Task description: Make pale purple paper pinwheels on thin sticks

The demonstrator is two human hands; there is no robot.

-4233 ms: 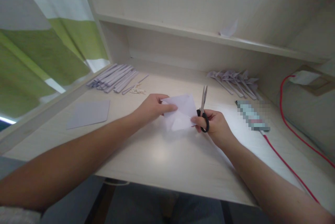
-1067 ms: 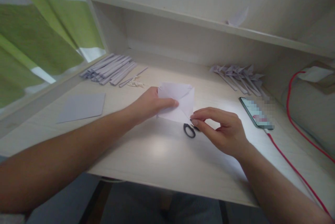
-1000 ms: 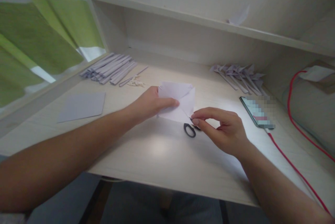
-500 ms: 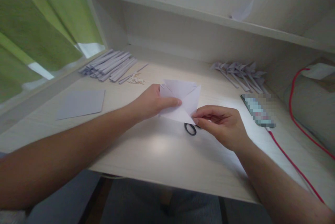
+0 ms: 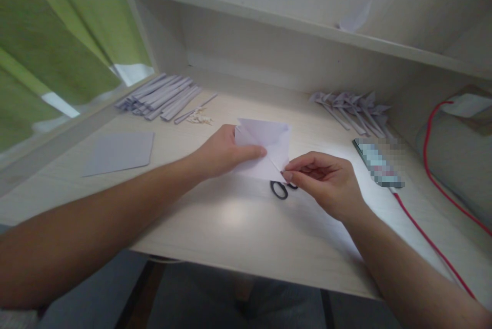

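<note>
A white square sheet of paper (image 5: 265,134), with slits or creases running in from its corners, is held above the desk. My left hand (image 5: 226,152) grips its left side, thumb flat on the face near the middle, other fingers behind. At the lower right corner, the thumb and index finger of my right hand (image 5: 321,178) pinch the paper; whether something small is also between them cannot be made out. Black-handled scissors (image 5: 279,190) lie under that corner, with only the finger loops showing.
Rolled paper sticks (image 5: 161,96) are piled at the back left, beside small pale bits (image 5: 200,116). A stack of paper (image 5: 121,153) lies left. Paper pinwheels (image 5: 353,106) rest back right, near a phone (image 5: 376,162) on a red cable (image 5: 430,252).
The sheet's right side has shifted slightly inward, and a diagonal line now shows toward the pinched corner. My right hand has moved very little; more of the scissors' handles shows.
</note>
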